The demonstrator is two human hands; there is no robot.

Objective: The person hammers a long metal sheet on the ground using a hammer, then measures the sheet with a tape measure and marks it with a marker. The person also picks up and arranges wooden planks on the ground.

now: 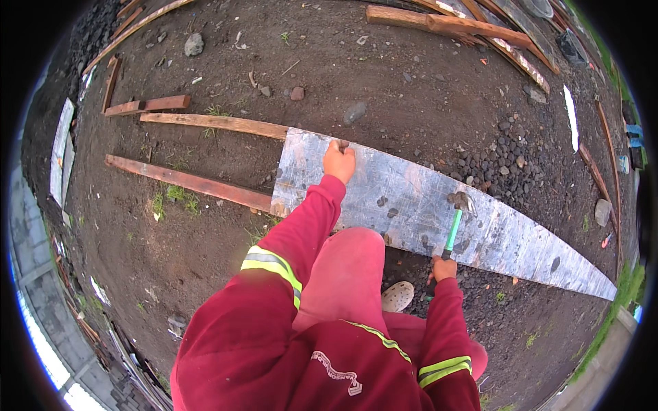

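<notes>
A long grey metal-faced panel (411,212), scuffed and stained, lies across two wooden boards (185,179) that stick out from its left end. My left hand (338,164) rests at the panel's far edge, fingers closed on something too small to make out. My right hand (442,270) grips a hammer (452,233) with a green and black handle, its head over the panel's surface. My knee (343,267) is beside the near edge, and a pale perforated clog (397,296) shows below it.
Loose lumber (452,27) lies at the top right and short offcuts (147,103) at the upper left. A gravel pile (500,164) sits beyond the panel on the dirt ground (123,246). A paved path (34,267) runs along the left, with pale strips (60,157) near it.
</notes>
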